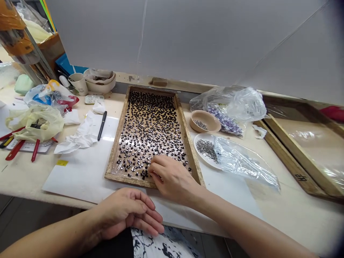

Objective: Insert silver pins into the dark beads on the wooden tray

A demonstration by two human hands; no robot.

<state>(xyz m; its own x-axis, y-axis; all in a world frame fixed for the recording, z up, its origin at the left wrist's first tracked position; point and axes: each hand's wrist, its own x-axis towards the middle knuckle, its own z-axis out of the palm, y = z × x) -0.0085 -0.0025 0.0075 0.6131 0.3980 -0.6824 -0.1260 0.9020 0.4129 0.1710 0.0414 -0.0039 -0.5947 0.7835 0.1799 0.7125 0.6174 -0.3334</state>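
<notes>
A shallow wooden-framed tray (114,157) holds many small shiny black pieces (154,130), spread over a clear film and packed more densely at the far end. My right hand (172,175) reaches over the tray's near right corner. Its fingers are bent together and pointed down among the pieces, and the fingertips are partly hidden, so what they pinch does not show. Just left of those fingers lies a small cluster of black pieces (144,174). Below the tray's near edge my left hand (134,213) is turned palm up, loosely cupped, with its fingers stretched out and nothing visible in it.
Right of the tray are a tan bowl (212,122), a white plate (197,156) of small metal bits, and plastic bags (245,105). A black pen (102,125), crumpled tissue (80,134) and red-handled tools (35,150) lie left. More wooden frames (287,157) stand far right.
</notes>
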